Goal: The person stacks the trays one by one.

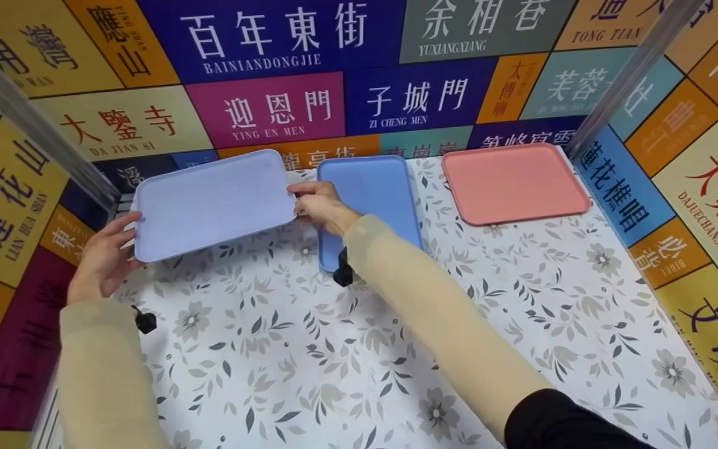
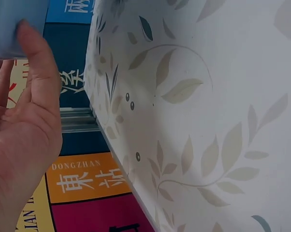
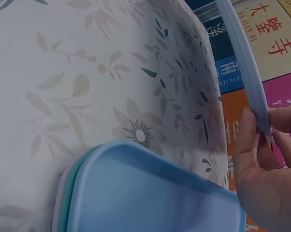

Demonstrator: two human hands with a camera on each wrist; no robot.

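Observation:
A pale lavender-blue tray (image 1: 215, 202) is held up over the left back of the table, tilted, its inner face toward the head camera. My left hand (image 1: 103, 255) grips its left edge. At the opposite short edge, my right hand (image 1: 321, 207) pinches the rim between thumb and fingers, as the right wrist view shows. Beneath the right wrist lies a blue tray (image 1: 368, 187). In the right wrist view this blue tray (image 3: 150, 188) tops a stack, with a green tray (image 3: 70, 198) and a pale lilac one under it.
A pink tray (image 1: 515, 184) lies at the back right of the table. White cloth with grey flowers and leaves covers the tabletop (image 1: 309, 374). Panels with coloured blocks of lettering (image 1: 265, 109) stand along the back and both sides, with metal posts (image 1: 639, 75) at the corners.

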